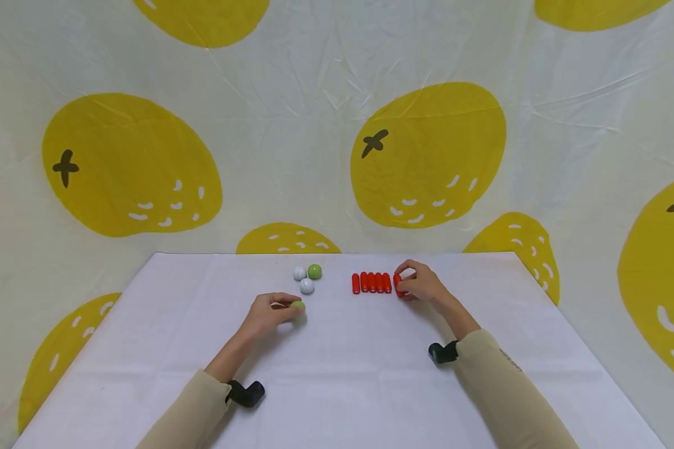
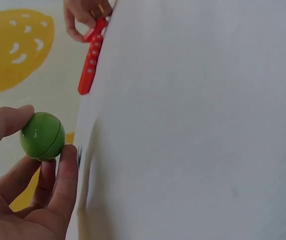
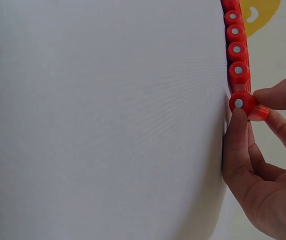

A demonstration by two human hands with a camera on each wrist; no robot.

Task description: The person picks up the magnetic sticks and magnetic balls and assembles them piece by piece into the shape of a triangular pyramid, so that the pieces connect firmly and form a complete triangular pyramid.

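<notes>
My left hand [image 1: 274, 312] pinches a green ball [image 1: 297, 306] between thumb and fingers just above the white table [image 1: 337, 374]; the left wrist view shows the green ball [image 2: 42, 135] held at the fingertips [image 2: 68, 155]. Beyond it lie two white balls [image 1: 303, 279] and another green ball [image 1: 314, 271]. My right hand [image 1: 418, 284] grips a red cylinder [image 1: 399, 285] at the right end of a row of several red cylinders [image 1: 372, 282]. In the right wrist view the red cylinder [image 3: 245, 103] sits between thumb and fingers beside the row [image 3: 235, 40].
A cloth backdrop [image 1: 337, 125] printed with large yellow fruit hangs behind the table. The table's far edge runs just behind the balls and cylinders. Black wrist straps [image 1: 246, 393] show on both sleeves.
</notes>
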